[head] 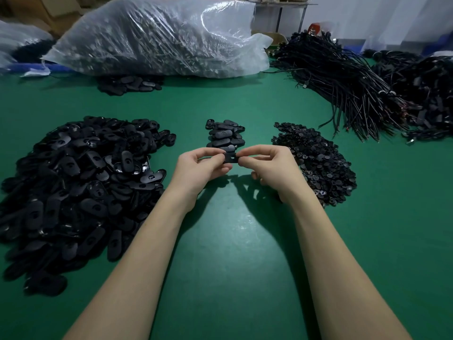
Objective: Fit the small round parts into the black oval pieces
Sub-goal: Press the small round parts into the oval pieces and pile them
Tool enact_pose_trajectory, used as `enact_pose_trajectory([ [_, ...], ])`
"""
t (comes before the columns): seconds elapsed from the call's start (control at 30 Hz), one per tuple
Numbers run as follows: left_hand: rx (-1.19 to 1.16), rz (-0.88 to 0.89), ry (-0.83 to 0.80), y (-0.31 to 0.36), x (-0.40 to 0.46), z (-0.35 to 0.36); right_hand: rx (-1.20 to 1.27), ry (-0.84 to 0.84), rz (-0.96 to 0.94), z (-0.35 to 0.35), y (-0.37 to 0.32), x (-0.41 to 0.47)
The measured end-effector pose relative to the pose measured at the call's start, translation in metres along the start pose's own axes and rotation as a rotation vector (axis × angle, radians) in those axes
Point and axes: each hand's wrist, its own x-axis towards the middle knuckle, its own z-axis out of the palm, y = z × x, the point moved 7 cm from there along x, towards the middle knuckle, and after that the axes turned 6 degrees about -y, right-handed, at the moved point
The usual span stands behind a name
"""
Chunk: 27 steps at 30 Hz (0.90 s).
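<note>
Both hands meet above the middle of the green table. My left hand (203,165) and my right hand (269,165) pinch one black oval piece (231,158) between thumbs and fingertips, each at one end. Whether a small round part sits in it is hidden by the fingers. A big heap of black oval pieces (81,182) lies to the left. A heap of small round parts (318,158) lies to the right, close by my right hand. A small neat stack of oval pieces (225,134) rests just beyond the hands.
A large clear plastic bag of parts (157,35) lies across the back, with a few oval pieces (130,84) in front of it. Bundles of black cables (355,84) fill the back right. The green table (235,253) shows bare between my forearms.
</note>
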Motion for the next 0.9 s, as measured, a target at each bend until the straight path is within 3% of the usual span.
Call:
enact_pose_trajectory([
  [0.9,0.110,0.087,-0.102,0.012,-0.004,0.007,0.011,0.074,0.042,0.001,0.000,0.001],
])
